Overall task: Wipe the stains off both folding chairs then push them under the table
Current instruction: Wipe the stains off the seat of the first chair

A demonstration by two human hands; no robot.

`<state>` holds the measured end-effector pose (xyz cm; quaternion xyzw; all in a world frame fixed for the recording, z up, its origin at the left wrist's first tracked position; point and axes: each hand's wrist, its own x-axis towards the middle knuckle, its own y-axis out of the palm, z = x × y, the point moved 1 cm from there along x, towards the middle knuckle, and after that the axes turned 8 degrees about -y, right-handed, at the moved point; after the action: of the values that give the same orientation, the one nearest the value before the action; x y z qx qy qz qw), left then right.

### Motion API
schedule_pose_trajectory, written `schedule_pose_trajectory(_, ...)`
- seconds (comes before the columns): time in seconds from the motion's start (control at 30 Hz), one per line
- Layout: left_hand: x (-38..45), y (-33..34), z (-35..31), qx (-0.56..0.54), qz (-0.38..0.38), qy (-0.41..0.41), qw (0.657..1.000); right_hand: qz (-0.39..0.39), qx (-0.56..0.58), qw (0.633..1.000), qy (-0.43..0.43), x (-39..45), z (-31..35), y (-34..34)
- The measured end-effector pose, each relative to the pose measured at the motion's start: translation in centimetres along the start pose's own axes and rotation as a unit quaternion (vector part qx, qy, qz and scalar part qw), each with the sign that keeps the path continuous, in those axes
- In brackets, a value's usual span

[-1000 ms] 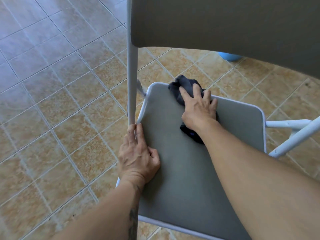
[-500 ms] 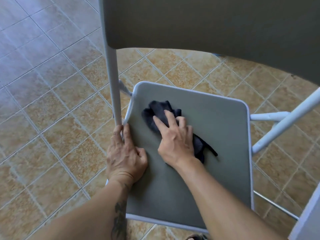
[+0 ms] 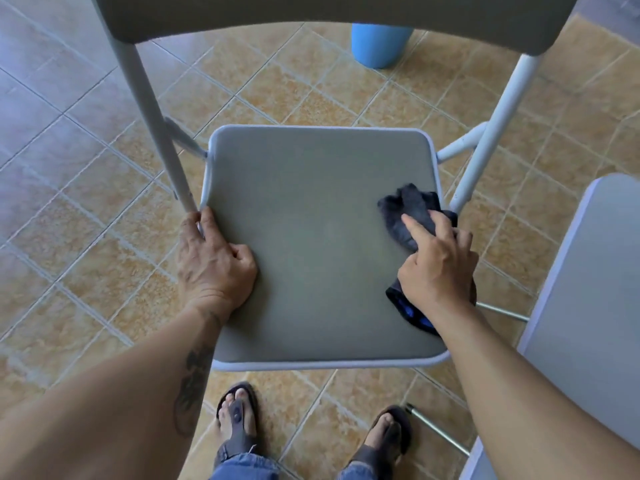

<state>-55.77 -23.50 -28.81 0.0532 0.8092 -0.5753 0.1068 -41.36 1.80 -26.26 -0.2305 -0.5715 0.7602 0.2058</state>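
Fingers: right hand [image 3: 437, 268] curled on cloth [image 3: 408, 216] at seat [image 3: 311, 237] edge; left hand [image 3: 214, 261] grips opposite edge. Risk: cloth slipping off; chair shifting if brace loosens.

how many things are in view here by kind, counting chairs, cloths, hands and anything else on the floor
folding chairs: 2, the one being wiped and part of a second at the right edge
dark cloths: 1, under the right hand
hands: 2, left hand and right hand
blue containers on the floor: 1
sandalled feet: 2
total: 8
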Motion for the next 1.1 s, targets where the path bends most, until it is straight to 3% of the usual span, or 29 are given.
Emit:
schedule_pose_trajectory(0.17,-0.3,-0.1,0.0,0.02,0.012,0.015,1.0,-0.001,0.033,0.997,-0.065,-5.7,5.0,1.4)
schedule_pose_trajectory(0.37,-0.2,-0.7,-0.1,0.068,0.056,0.025,0.996,0.079,0.041,0.982,-0.166,-10.0,8.9,2.4)
schedule_pose_trajectory(0.43,-0.3,-1.5,-0.4,0.066,0.075,0.03,0.995,0.062,0.041,0.987,-0.141,-9.7,7.3,2.0)
schedule_pose_trajectory(0.5,-0.7,-2.2,-0.7,0.065,0.069,0.06,0.994,0.03,0.042,0.997,-0.055,-9.5,5.5,1.4)
schedule_pose_trajectory(0.6,-2.4,-2.1,-0.9,0.08,0.082,0.179,0.977,0.018,0.023,0.998,0.06,-9.6,4.9,0.6)
schedule_pose_trajectory(0.77,-7.1,-1.0,0.2,0.093,0.16,0.317,0.93,0.042,0.035,0.994,0.093,-11.4,8.4,0.6)
schedule_pose_trajectory(1.0,-8.4,-3.6,1.0,0.088,0.228,0.289,0.926,0.104,0.179,0.974,0.089,-14.1,8.6,-1.1)
schedule_pose_trajectory(1.1,-9.7,-5.8,-0.8,0.043,0.232,0.265,0.935,0.08,0.245,0.961,0.104,-15.3,7.7,-3.5)
